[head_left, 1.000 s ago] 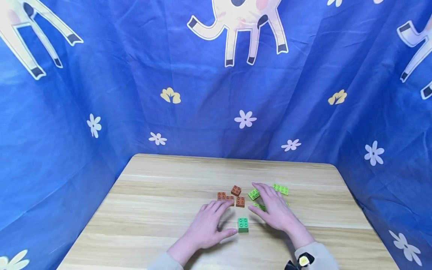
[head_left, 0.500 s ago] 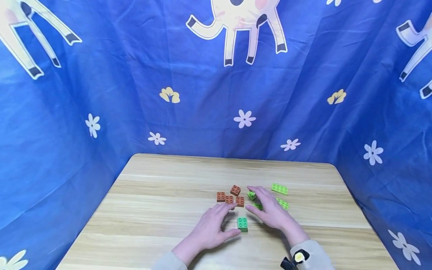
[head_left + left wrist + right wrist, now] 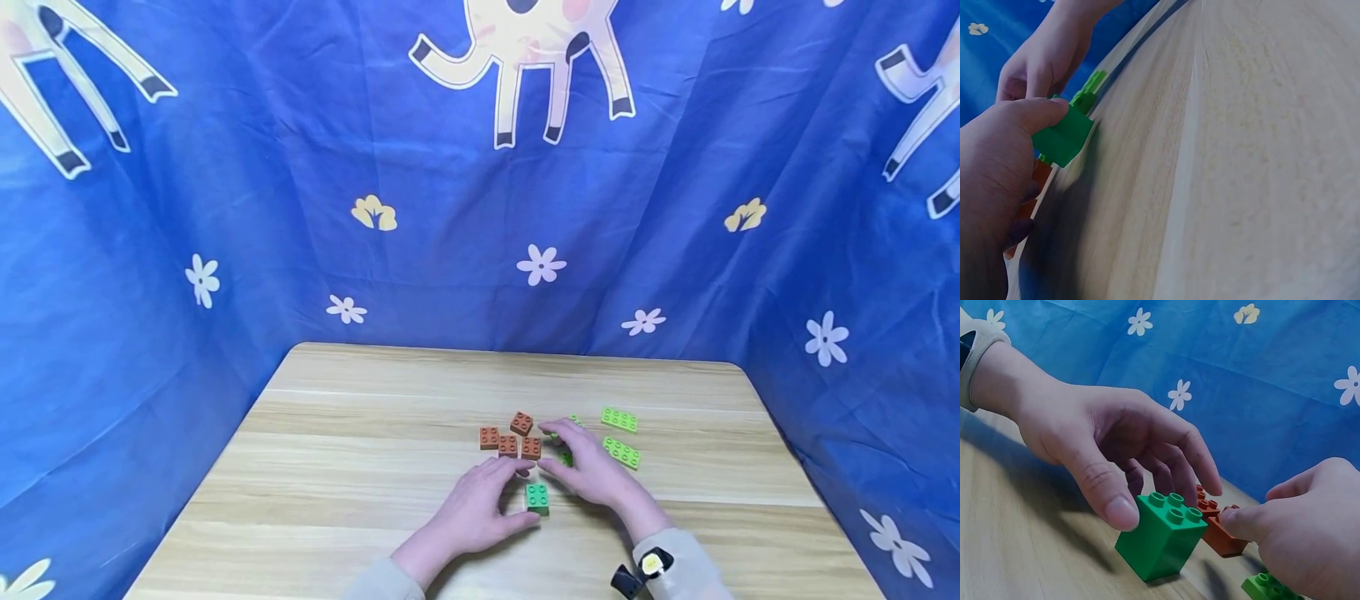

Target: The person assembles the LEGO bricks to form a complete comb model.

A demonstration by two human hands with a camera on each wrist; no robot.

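Observation:
A tall green toy building brick (image 3: 537,495) with studs on top stands upright on the table near the middle. My left hand (image 3: 480,507) is around its left side, thumb in front and fingers behind. The right wrist view shows that thumb beside the green brick (image 3: 1159,544), with the fingers bent loosely and apart from it. My right hand (image 3: 592,471) hovers with thumb and forefinger parted, just right of a brown brick (image 3: 531,448). That hand partly hides some light green bricks. Whether its thumb touches the brown brick cannot be told.
More brown square bricks (image 3: 489,437) lie close together behind my left fingers. Two light green long bricks (image 3: 621,452) lie right of my right hand, one behind the other. The wooden table (image 3: 337,467) is walled in by a blue patterned cloth (image 3: 450,275).
My right hand has moved left, away from the light green long bricks and closer to the brown ones. My left hand has shifted slightly right, further around the green brick. The bricks stay put.

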